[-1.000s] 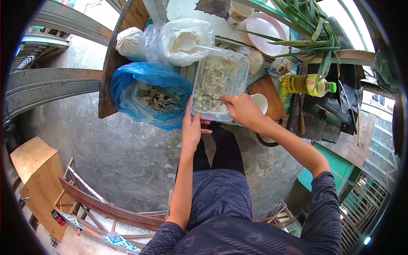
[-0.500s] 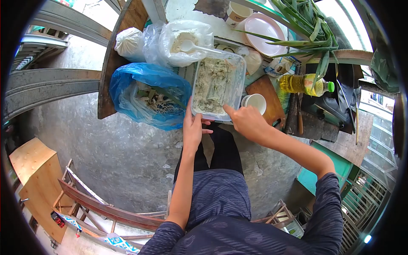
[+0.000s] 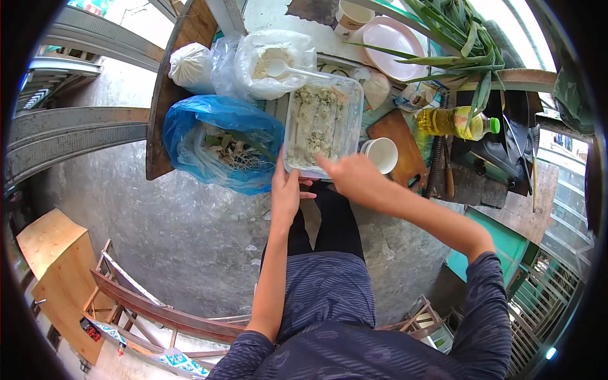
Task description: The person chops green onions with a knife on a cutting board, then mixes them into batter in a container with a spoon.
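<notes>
A clear plastic container [image 3: 358, 120] holds a pale, thick mixture [image 3: 315, 120] flecked with green. My left hand [image 3: 288, 190] grips its near left corner, thumb on the rim and fingers underneath. Over the near right corner, my right hand [image 3: 354, 177] is closed, with its fingertips at the mixture. Whatever it holds, if anything, I cannot make out. Left of the container sits a blue plastic bag [image 3: 180, 126] with root ends and green scraps [image 3: 237, 154] inside. Behind it, a white spoon [image 3: 278, 68] lies in an open bag of whitish powder [image 3: 266, 54].
Right of the container are white cups [image 3: 382, 155], a wooden cutting board [image 3: 405, 149] and an oil bottle [image 3: 456, 123] on its side. Farther back lie a pink plate [image 3: 392, 47] and long green onions [image 3: 465, 38]. A tied white bag [image 3: 190, 66] stands at the left.
My right hand has moved slightly left along the container's near side. The ridged surface of the mixture looks different. My left hand keeps its grip on the container.
</notes>
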### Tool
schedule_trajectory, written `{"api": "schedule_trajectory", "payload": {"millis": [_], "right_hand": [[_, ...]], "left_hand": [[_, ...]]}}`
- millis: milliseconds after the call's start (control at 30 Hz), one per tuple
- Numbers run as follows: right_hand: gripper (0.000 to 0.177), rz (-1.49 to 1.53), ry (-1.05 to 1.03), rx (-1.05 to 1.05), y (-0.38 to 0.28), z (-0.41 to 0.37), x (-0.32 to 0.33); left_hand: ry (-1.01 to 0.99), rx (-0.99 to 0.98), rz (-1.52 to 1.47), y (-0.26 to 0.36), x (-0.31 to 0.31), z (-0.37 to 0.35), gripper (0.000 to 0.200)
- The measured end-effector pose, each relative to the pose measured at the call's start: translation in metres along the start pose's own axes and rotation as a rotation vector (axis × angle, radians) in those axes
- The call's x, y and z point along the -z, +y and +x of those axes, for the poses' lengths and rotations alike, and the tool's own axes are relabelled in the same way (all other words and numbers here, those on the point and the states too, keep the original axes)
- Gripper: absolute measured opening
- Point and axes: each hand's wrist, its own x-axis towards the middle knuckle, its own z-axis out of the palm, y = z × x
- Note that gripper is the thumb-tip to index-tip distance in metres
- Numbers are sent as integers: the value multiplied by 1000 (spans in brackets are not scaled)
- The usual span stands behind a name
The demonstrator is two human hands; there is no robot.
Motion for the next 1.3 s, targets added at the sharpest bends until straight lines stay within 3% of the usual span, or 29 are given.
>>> {"api": "schedule_trajectory", "payload": {"millis": [133, 267, 367, 567, 667, 800, 900, 1100, 1200, 1300], "right_hand": [[20, 13, -100, -82, 17, -10, 24], [33, -199, 247, -260, 68, 19, 24], [36, -183, 275, -204, 65, 37, 16], [43, -50, -28, 126, 15, -1, -1], [42, -45, -12, 92, 23, -12, 8], [41, -206, 199, -186, 52, 17, 26], [43, -277, 256, -270, 41, 38, 10], [49, -186, 257, -111, 0, 45, -14], [50, -114, 88, -14, 7, 16, 4], [42, -186, 122, -155, 17, 9, 24]], "left_hand": [[-12, 30, -10, -8, -2, -3, 63], [-19, 24, 2, -5, -1, -3, 63], [-11, 14, 7, -5, -3, 0, 64], [-1, 12, -13, -2, 4, 2, 64], [2, 0, 6, -1, 2, 1, 63], [16, -7, 29, 0, 1, -1, 62], [1, -15, 65, 1, -2, -1, 61], [4, -45, 86, 0, 2, 2, 61], [13, -42, 61, -1, -1, 2, 61], [15, -30, 61, -1, 0, 1, 61]]}}
